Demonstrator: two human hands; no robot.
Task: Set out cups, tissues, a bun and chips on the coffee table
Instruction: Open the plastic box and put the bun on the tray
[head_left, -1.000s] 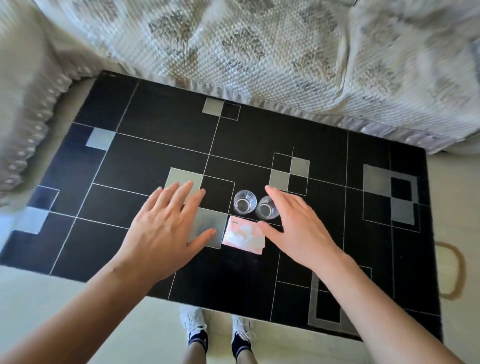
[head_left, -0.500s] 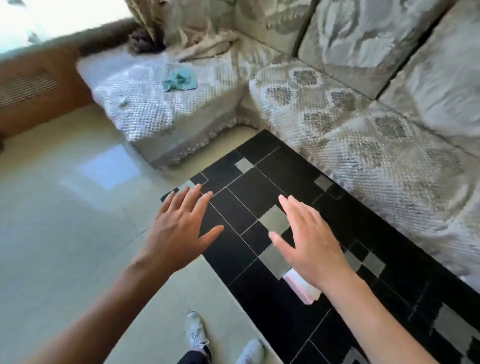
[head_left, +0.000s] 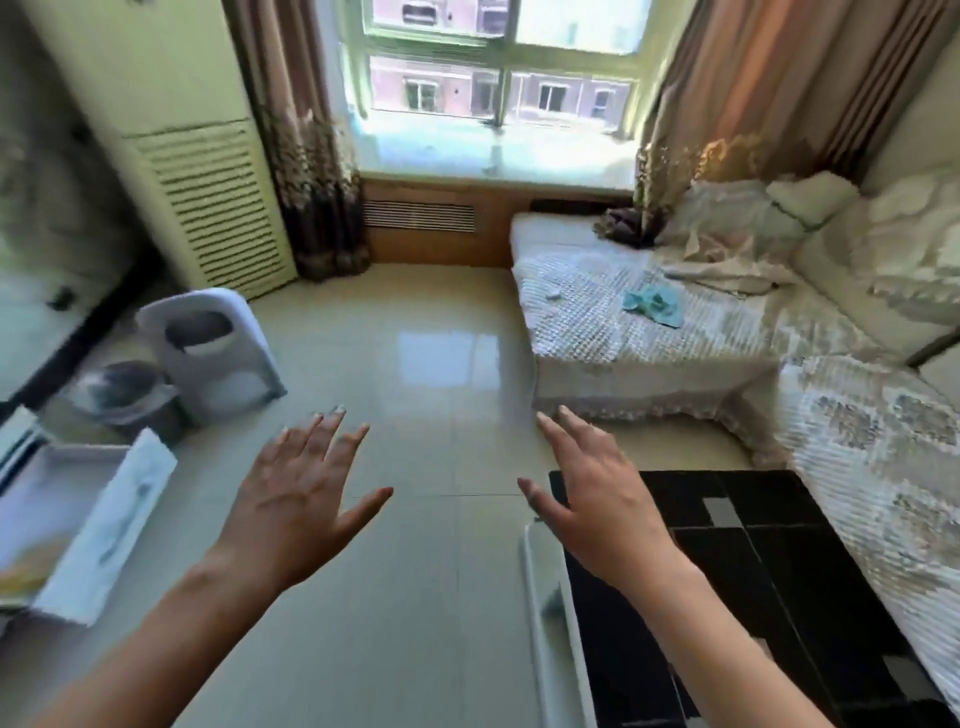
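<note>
A pale tiled floor (head_left: 415, 364) fills the middle of the view, with a quilted sofa (head_left: 675, 332) running from 1 to 4 o'clock and a bright window (head_left: 493, 83) at 12 o'clock. The black patterned desk (head_left: 753, 597) sits at 5 o'clock beside the sofa, and a tall white air conditioner (head_left: 171, 145) stands at 10 o'clock above a white box (head_left: 104, 519) at 8 o'clock. The left hand (head_left: 296, 499) and right hand (head_left: 597, 509) hover with fingers spread wide, palms down, gripping nothing, the right over the desk's near corner; cups, tissues, bun and chips are out of view.
</note>
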